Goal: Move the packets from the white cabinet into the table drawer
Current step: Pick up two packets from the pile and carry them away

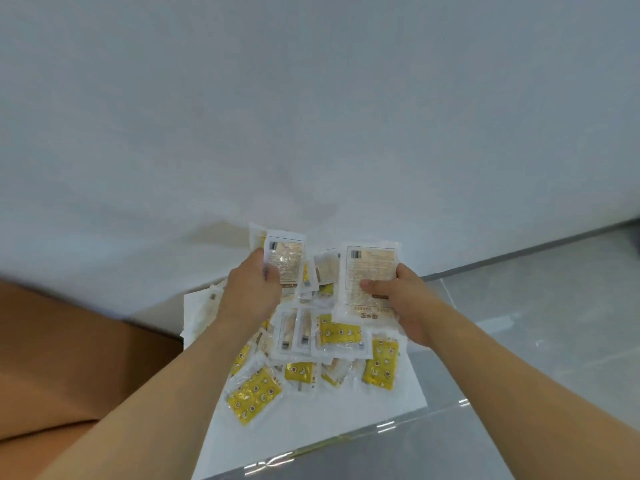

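Several small packets (341,336), some yellow with printed dots and some clear with beige contents, lie heaped on a white cabinet surface (311,420). My left hand (254,289) grips a clear packet (289,259) by its left edge and holds it above the heap. My right hand (403,299) pinches a larger clear packet (370,268), thumb pressed on its printed face, also raised over the pile. More packets are stacked behind each held one. The table drawer is not in view.
A white wall (311,116) fills the upper half of the view. A brown wooden surface (69,358) lies to the left of the cabinet. Grey floor tiles (536,323) spread to the right, with a shiny cabinet edge (398,427) in front.
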{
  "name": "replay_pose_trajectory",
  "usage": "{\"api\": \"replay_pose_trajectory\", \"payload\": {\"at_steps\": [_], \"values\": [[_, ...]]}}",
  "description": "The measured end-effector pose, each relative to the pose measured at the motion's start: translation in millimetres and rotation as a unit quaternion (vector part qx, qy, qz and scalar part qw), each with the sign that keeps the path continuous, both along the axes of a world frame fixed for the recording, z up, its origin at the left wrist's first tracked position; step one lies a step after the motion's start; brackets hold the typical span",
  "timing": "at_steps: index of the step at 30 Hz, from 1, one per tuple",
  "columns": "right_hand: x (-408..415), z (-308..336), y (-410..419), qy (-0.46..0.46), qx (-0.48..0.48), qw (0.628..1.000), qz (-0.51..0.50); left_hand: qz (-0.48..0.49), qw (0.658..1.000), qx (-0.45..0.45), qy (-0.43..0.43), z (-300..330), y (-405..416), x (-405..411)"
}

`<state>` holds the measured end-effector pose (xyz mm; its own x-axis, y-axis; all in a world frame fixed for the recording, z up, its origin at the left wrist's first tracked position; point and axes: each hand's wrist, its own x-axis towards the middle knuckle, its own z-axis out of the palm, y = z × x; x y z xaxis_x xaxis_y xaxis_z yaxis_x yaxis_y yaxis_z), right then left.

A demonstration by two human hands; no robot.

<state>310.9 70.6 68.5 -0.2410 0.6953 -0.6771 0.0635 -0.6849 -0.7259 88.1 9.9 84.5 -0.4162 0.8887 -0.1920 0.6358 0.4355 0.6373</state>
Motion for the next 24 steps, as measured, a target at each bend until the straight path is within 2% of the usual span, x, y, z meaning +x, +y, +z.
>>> {"api": "replay_pose_trajectory", "payload": {"at_steps": [5, 11, 18, 24], "values": [[95.1, 21.2, -5.1, 0.003, 0.004, 0.999, -0.049, -0.04, 0.999, -0.013, -0.009, 23.6, 20.6, 90.2], [235.6, 40.9, -14.8, 0.052, 0.005, 0.989, -0.138, -0.096, 0.994, -0.019, -0.038, 40.9, 47.1, 226.3], [366.8, 42.1, -35.2, 0.01, 0.005, 0.974, -0.225, -0.209, 0.975, -0.027, -0.067, 47.7, 76.5, 365.5], [465.7, 44.0, -55.5, -0.006, 0.003, 0.947, -0.322, -0.289, 0.952, -0.033, -0.091, 52.7, 101.0, 471.8]]}}
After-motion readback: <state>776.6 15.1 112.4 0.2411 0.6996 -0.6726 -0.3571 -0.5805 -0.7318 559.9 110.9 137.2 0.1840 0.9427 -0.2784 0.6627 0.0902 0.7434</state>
